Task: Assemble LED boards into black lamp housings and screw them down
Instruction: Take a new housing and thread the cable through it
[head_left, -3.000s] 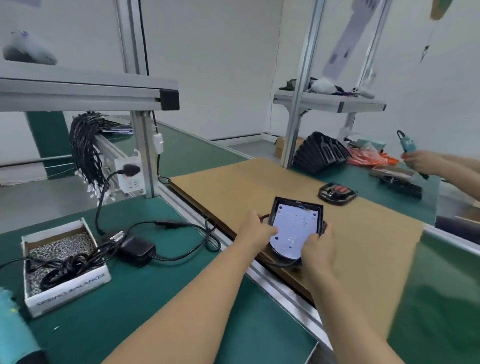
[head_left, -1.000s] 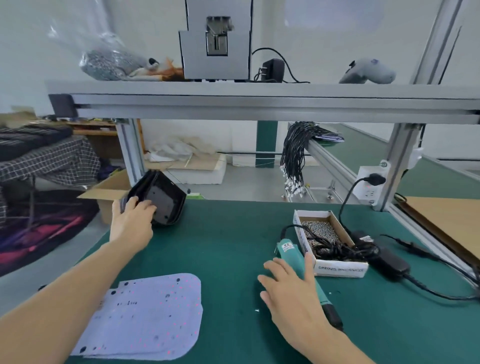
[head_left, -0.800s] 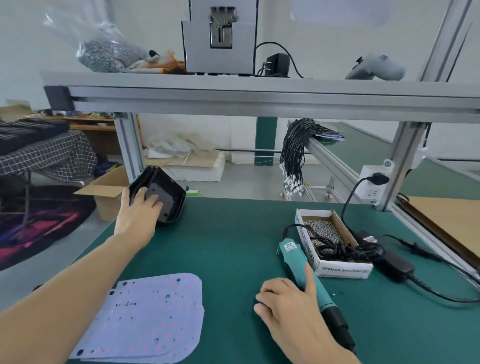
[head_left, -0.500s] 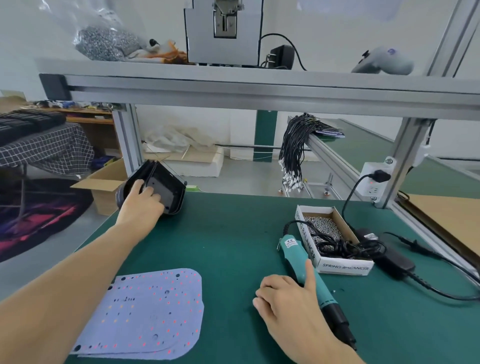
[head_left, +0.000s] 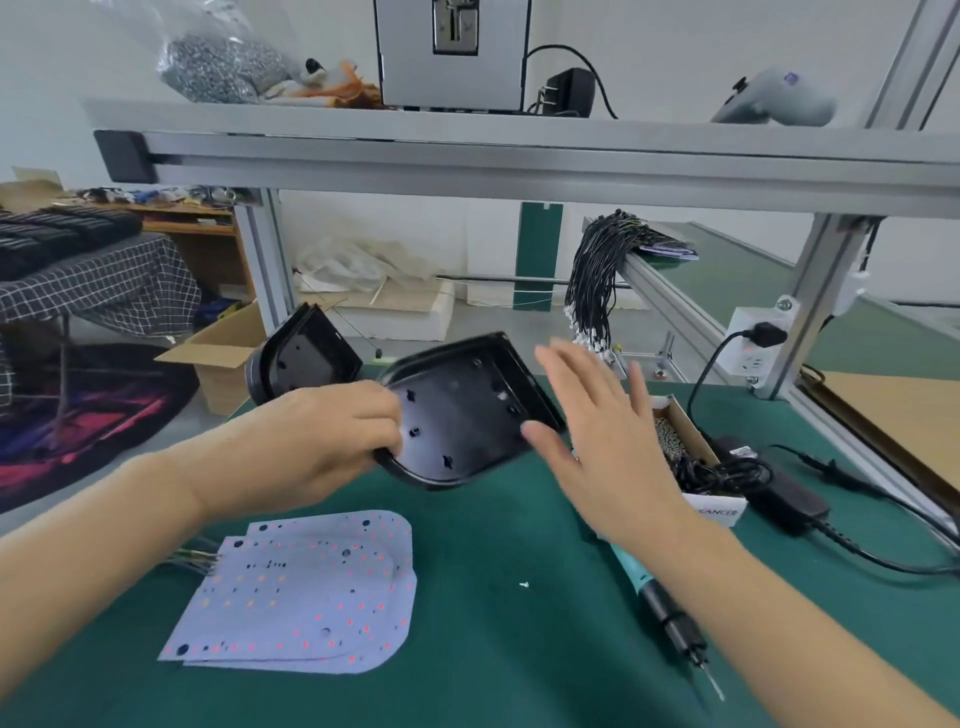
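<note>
Nearest on the green bench (head_left: 493, 649): a stack of LED boards (head_left: 301, 597) lying flat, with a loose screw (head_left: 523, 585) and the teal screwdriver (head_left: 660, 597) just right of them. Above and behind, held tilted clear of the bench, cavity up: an empty black lamp housing (head_left: 457, 415), pinched at one edge by the left hand (head_left: 322, 436), right hand (head_left: 602, 447) spread beside it, grasping nothing. Likely risks: one-edge grip slipping and housing dropping; farther back, leaning spare housing (head_left: 301, 358) tipping over.

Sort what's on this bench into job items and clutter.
Job: black housing gripped by left hand; right hand; LED boards; electric screwdriver; screw box.
Clutter: power adapter; cable bundle; cardboard box.
</note>
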